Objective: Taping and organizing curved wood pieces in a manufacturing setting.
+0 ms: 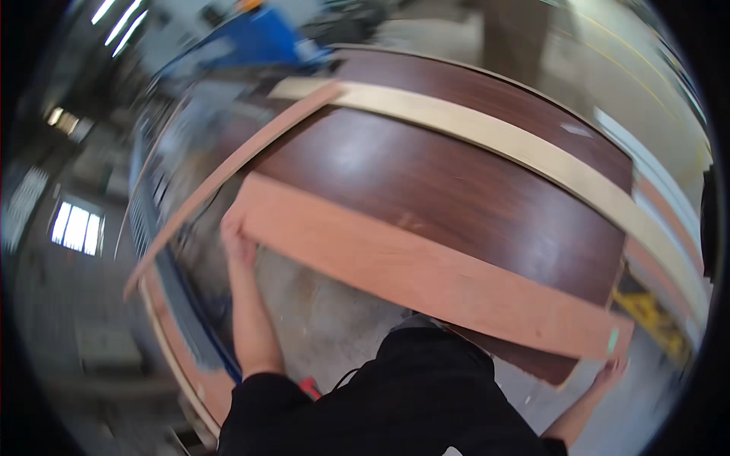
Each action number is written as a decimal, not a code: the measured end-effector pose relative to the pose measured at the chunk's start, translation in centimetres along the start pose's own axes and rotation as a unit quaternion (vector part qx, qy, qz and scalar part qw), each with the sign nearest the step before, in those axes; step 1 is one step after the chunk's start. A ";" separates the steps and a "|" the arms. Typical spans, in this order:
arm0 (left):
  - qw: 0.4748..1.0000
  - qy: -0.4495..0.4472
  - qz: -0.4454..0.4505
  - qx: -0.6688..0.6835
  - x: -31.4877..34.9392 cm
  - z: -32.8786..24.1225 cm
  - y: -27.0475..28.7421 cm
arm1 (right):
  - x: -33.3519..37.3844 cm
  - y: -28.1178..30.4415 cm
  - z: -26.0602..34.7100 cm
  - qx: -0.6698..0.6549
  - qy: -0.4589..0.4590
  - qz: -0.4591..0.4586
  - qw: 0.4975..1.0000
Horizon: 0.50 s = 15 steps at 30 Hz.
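A long reddish-brown wooden board (426, 262) spans the space in front of me, held at both ends. My left hand (239, 232) grips its left end, the fingers partly hidden beneath it. At the far right end, near a small green mark, my right hand (610, 372) is closed on the lower corner. Behind and partly under the board lies a dark brown wood-grain panel (426, 171) with a glossy surface. Whether the board touches this panel, I cannot tell.
Across the panel runs a long pale wooden strip (487, 137). A narrower reddish strip (228, 167) slants over the panel's left edge. Blue machinery (258, 38) stands at the back left. Yellow-and-black marking (654, 323) shows at the right, and concrete floor (319, 304) near my legs.
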State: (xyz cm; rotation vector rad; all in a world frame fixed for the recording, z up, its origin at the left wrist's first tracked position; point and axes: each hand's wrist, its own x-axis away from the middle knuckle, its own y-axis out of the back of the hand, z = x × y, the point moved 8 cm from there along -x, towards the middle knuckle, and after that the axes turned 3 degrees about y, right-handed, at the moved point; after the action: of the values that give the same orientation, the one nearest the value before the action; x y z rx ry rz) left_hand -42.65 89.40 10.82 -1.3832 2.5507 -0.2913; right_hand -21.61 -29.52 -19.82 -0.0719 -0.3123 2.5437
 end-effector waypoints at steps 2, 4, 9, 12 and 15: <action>0.995 -0.052 -0.083 0.029 1.0 -1.2 2.4 | -2.1 -0.1 0.3 0.174 0.046 -0.036 0.983; 0.993 -0.076 -0.088 0.036 2.4 -4.2 2.5 | -0.5 -1.9 -3.0 -0.070 -0.079 -0.144 0.984; 0.994 -0.055 -0.097 0.007 1.2 -3.0 3.8 | 0.5 -3.0 2.7 0.045 0.022 -0.091 0.995; 0.981 0.131 -0.139 0.016 2.2 -0.1 1.2 | 3.8 -4.6 4.3 -0.207 -0.074 -0.063 0.974; 0.985 0.119 -0.112 0.047 0.7 -0.5 1.4 | 2.3 -5.7 10.4 -0.191 0.034 -0.110 0.975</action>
State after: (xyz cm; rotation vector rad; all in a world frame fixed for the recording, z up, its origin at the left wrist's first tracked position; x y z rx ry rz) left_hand -44.23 89.61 10.82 -1.6921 2.5233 -0.6432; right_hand -21.74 -25.82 -8.34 -0.2546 -0.7380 2.2271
